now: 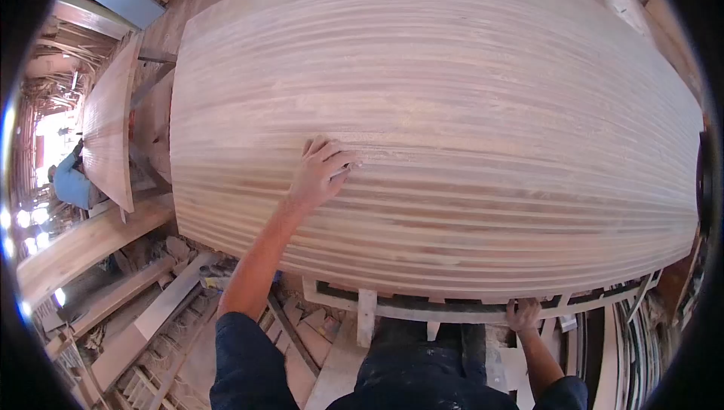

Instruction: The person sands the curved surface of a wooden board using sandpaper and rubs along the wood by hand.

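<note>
A large wooden panel [422,123] with long parallel grooves or strips fills the middle of the view. Fine pale dust lies on its surface. My left hand [323,170] presses down on the panel left of its centre, fingers bent around a small thin piece with a pale edge; its kind is hidden by the fingers. At the panel's near edge, my right hand [524,314] curls its fingers over the rail of the slatted wooden frame [445,312] beneath. Its thumb and palm are partly hidden.
To the left, another person [72,184] in a light blue top is beside a second panel [109,127]. A thick wooden beam [94,244] and loose boards [162,312] lie at lower left. Long strips [630,342] stand at lower right.
</note>
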Demonstrator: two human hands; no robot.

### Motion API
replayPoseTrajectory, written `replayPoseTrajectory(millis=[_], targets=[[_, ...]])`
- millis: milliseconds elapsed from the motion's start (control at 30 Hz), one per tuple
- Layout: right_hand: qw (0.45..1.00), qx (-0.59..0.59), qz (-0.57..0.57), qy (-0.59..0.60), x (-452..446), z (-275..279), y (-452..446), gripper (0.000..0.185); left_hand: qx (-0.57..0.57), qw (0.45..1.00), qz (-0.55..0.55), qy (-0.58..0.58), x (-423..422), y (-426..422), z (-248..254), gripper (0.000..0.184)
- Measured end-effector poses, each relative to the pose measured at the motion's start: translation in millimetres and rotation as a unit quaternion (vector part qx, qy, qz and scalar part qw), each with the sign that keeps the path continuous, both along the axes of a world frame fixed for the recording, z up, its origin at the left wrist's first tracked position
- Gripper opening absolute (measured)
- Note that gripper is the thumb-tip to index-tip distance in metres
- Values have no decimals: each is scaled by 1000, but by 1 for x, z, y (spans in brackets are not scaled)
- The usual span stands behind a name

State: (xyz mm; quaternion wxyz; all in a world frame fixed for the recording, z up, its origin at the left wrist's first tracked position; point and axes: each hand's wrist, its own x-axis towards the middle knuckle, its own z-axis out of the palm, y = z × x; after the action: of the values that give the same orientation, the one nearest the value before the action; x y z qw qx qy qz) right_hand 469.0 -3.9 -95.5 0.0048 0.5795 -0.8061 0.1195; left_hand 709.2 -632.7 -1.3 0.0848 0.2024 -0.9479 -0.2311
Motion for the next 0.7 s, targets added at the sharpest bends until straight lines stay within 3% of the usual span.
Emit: replayPoseTrajectory(millis=[67, 100, 200, 267, 367, 467, 600, 633, 667, 700], targets=[[998, -22, 46, 28, -3, 5, -3, 39, 66, 997, -36, -30, -15, 4, -5, 32], [998, -21, 49, 31, -5, 5, -1, 39, 45, 997, -55, -14, -39, 19, 0, 30], [998, 62, 0, -30, -5, 5, -2, 37, 73, 993, -79, 51, -117, 69, 0, 23], [981, 176, 55, -61, -9, 25, -9, 34, 51, 996, -60, 46, -93, 56, -3, 23], [989, 124, -35, -68, -3, 3, 2, 31, -11, 998, -5, 68, -16, 16, -7, 21], [988, 83, -52, -116, -1, -4, 10, 27, 33, 998, 37, -28, 5, 6, 7, 23], [997, 61, 13, -42, -7, -7, 9, 22, 52, 998, 1, 27, -101, 89, -22, 31], [998, 48, 36, -20, -7, -6, 9, 27, 79, 996, -51, -5, -140, 111, 1, 32], [998, 34, 60, 1, -7, -3, 9, 34, 50, 998, -42, 9, -186, 145, -33, 33], [997, 35, 62, 5, -7, 0, 7, 34, -4, 996, -71, 56, -225, 169, -32, 34]])
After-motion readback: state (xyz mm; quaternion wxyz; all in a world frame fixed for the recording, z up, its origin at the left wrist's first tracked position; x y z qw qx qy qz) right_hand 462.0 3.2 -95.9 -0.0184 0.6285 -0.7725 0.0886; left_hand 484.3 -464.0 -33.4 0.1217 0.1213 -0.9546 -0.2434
